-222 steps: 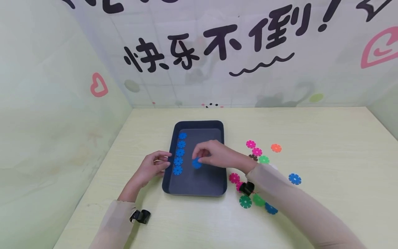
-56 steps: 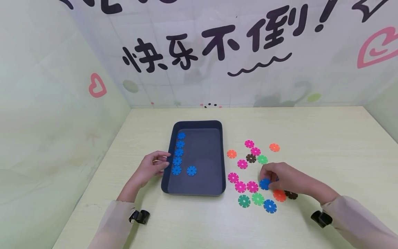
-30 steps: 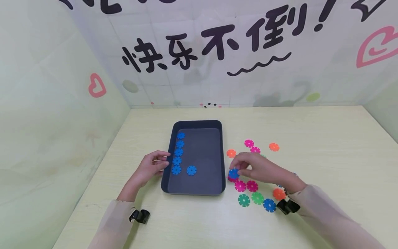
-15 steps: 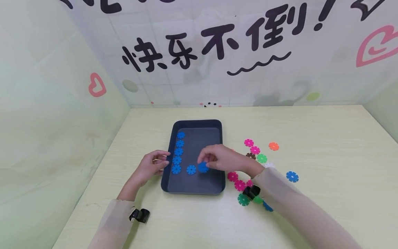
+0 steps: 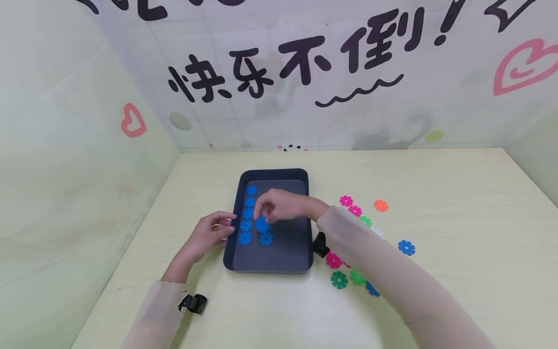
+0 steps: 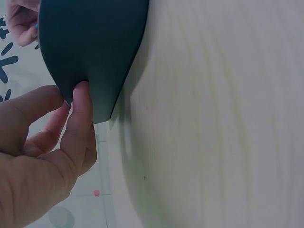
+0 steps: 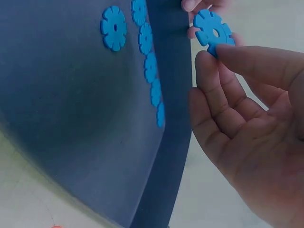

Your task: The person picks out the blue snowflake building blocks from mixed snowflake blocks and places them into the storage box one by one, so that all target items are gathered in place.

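My right hand [image 5: 281,204] is over the dark tray [image 5: 274,264] and pinches a blue snowflake disc [image 7: 209,26] between thumb and index finger. In the right wrist view this disc has a notched edge and a round centre hole. On the tray floor a single blue disc [image 5: 266,239] lies just below the held one in the head view. A column of several blue discs [image 5: 245,238] runs along the tray's left wall. My left hand [image 5: 213,231] pinches the tray's left side, with the thumb [image 6: 83,97] against the outer wall in the left wrist view.
Right of the tray, loose discs are scattered on the table, among them a pink disc [image 5: 346,200], an orange disc [image 5: 381,205], a dark green disc [image 5: 339,279] and a blue disc [image 5: 407,247]. My right sleeve [image 5: 375,257] hides some. A printed wall [image 5: 305,116] borders the back.
My right hand set one blue disc in the tray, picked up another from the table at right and carried it left over the tray. My left hand stays at the rim.
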Demonstrator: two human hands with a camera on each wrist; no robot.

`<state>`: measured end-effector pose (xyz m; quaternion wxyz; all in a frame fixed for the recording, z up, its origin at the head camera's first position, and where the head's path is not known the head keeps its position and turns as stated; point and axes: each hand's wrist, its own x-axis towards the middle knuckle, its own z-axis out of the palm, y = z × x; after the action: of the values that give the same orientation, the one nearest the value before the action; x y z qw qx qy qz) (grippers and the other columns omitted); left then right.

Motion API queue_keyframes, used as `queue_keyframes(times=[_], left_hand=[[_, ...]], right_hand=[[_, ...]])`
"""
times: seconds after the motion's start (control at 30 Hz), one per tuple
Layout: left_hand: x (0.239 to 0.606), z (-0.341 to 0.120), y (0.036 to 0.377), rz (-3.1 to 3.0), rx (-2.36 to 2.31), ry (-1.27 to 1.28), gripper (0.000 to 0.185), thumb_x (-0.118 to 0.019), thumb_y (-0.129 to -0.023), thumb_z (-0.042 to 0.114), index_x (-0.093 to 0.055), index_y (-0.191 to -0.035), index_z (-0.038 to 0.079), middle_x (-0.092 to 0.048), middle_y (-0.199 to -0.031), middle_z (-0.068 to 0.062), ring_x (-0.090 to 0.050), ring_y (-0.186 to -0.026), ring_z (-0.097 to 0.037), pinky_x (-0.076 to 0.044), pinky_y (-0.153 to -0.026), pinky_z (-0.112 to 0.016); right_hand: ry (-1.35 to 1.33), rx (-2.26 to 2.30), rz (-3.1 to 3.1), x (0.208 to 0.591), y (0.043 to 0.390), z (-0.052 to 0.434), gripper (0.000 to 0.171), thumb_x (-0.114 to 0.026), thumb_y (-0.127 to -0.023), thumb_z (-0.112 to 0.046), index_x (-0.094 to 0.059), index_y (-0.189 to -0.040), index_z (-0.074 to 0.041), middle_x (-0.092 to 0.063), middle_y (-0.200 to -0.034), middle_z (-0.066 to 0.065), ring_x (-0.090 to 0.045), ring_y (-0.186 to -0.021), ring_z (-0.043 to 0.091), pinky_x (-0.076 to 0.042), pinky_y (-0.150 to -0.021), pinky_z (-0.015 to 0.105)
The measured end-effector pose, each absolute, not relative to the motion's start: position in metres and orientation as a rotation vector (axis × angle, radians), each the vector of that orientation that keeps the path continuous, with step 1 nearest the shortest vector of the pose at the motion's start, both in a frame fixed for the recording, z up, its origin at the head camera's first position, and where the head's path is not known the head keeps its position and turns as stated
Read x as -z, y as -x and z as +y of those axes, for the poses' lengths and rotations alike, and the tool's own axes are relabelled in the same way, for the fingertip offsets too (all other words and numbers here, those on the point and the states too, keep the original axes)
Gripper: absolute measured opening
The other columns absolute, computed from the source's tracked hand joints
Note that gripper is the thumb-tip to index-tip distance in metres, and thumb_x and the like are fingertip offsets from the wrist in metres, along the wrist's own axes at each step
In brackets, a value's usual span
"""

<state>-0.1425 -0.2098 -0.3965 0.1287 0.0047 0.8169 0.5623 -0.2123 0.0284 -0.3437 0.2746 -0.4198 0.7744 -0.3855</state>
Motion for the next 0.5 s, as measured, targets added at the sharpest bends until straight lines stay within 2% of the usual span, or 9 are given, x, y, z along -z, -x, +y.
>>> queue_keyframes(times=[0.3, 0.5], left_hand=[[0.396, -0.21, 0.143, 2.375, -1.629, -0.013, 0.034, -0.056, -0.09, 0.004, -0.051, -0.124, -0.001, -0.048, -0.105, -0.017, -0.057, -0.086, -0.023, -0.052, -0.065, -0.032], [0.396, -0.21, 0.143, 2.378, -1.626, -0.018, 0.034, -0.056, -0.09, 0.004, -0.051, -0.124, -0.001, -0.048, -0.106, -0.018, -0.057, -0.086, -0.022, -0.052, -0.065, -0.032]], right_hand=[[0.962, 0.937, 2.088, 0.354, 0.231, 0.01, 0.023, -0.056, -0.08, 0.012, -0.066, -0.098, 0.002, -0.061, -0.082, 0.007, -0.053, -0.068, 0.015, -0.049, -0.068, 0.027], [0.877, 0.883, 2.109, 0.363, 0.234, 0.004, 0.022, -0.054, -0.082, 0.01, -0.066, -0.099, 0.002, -0.063, -0.08, 0.008, -0.053, -0.065, 0.016, -0.049, -0.066, 0.027]])
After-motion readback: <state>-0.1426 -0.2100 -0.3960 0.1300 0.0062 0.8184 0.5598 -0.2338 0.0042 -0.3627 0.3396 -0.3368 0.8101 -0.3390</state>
